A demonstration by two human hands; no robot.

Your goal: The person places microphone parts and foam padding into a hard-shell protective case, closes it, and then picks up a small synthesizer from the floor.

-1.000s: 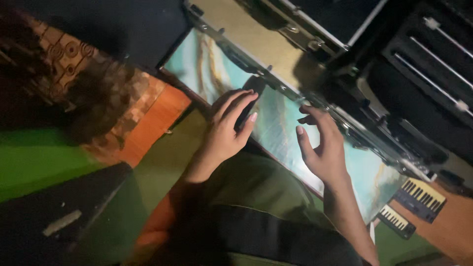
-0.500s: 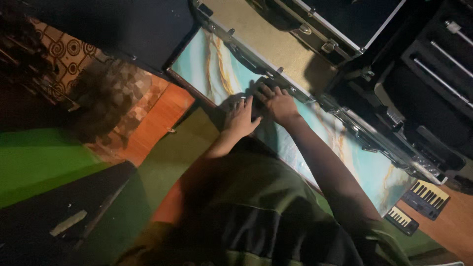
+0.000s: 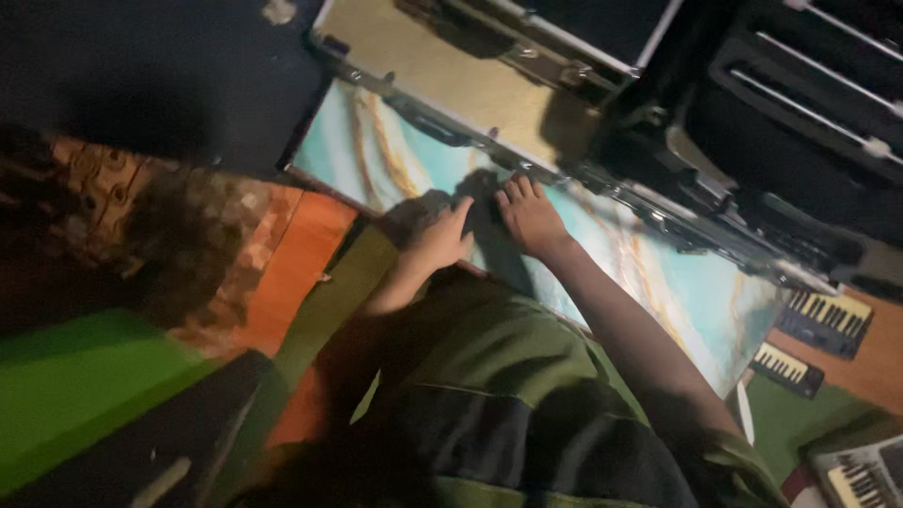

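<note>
Dim room, orange-and-green floor mat point(image 3: 310, 273). Left hand point(image 3: 435, 240) and right hand point(image 3: 529, 216) flat, ungripping, on turquoise marbled panel point(image 3: 677, 282) beside metal-edged case point(image 3: 451, 80); small keyboards point(image 3: 828, 320) nearby.

My left hand point(image 3: 435, 240) lies flat, fingers pointing toward one o'clock. My right hand point(image 3: 529, 218) sits just beside it, forearm stretching back toward five o'clock.
</note>
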